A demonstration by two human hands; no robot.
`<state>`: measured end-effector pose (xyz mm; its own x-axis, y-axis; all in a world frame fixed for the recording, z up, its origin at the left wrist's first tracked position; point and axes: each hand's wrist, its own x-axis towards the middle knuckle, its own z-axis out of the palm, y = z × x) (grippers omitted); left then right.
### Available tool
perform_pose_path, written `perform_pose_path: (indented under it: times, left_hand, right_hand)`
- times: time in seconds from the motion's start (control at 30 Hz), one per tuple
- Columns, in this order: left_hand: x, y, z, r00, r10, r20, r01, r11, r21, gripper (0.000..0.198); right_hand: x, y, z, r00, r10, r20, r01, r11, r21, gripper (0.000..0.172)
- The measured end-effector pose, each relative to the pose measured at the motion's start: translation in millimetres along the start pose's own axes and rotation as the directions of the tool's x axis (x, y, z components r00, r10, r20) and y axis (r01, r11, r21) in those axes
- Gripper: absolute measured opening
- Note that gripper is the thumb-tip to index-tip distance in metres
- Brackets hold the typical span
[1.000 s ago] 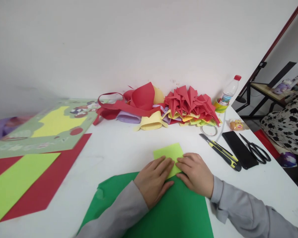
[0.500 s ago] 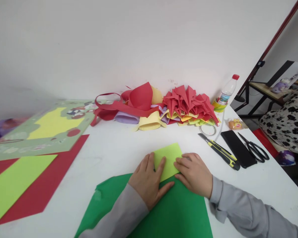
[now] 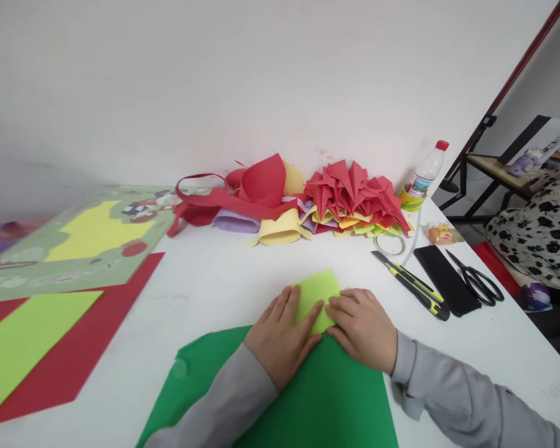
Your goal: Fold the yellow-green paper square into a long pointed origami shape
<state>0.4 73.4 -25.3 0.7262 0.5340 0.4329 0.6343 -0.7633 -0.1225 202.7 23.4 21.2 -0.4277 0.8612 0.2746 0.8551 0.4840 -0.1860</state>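
Note:
A small folded piece of lime green paper [image 3: 318,287] lies at the top edge of a large green sheet [image 3: 326,398]. My left hand [image 3: 284,336] rests flat on the small piece, fingers stretched out, index finger across its middle and thumb at its lower edge. With bent fingers, my right hand [image 3: 364,326] pinches the right corner of the same piece. The fingertips hide parts of its left and right edges. To the right of my right hand lies a yellow and black utility knife [image 3: 413,287] with its blade out.
Scissors [image 3: 478,280], a black flat case [image 3: 448,280], a tape roll [image 3: 389,244] and a wrapped snack [image 3: 440,234] lie at the right. Red folded paper [image 3: 350,190] and paper strips line the wall near a bottle [image 3: 424,174]. Red sheets [image 3: 88,348] lie left.
My left hand has shifted slightly right, and its thumb has drawn up to the lower edge of the lime paper. My right hand still pinches the corner.

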Motion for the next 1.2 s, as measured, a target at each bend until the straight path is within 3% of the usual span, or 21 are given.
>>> perform_pose_path:
  times: [0.1,0.3,0.63,1.2]
  left_hand:
    - [-0.2,1.1,0.2,1.0,-0.006,-0.01,0.006,1.0,-0.009,0.046]
    - [0.3,2.1,1.7,1.0,0.0,0.007,0.0,1.0,-0.001,0.047]
    - [5.8,6.3,-3.2,0.999,-0.032,0.042,0.033,0.999,-0.016,0.044]
    - [4.2,11.8,1.7,0.993,-0.096,0.068,0.099,0.994,-0.042,0.047]
  right_hand:
    - [-0.3,-2.1,1.5,1.0,0.006,0.0,-0.006,1.0,-0.02,0.035]
    - [-1.5,-12.5,2.1,0.988,0.156,0.013,-0.154,0.984,-0.095,0.058]
    - [21.1,-6.2,-3.6,0.977,0.213,0.031,-0.208,0.971,-0.12,0.056]
    - [43.9,-0.2,-5.0,0.988,0.033,0.15,0.023,0.934,-0.358,0.08]
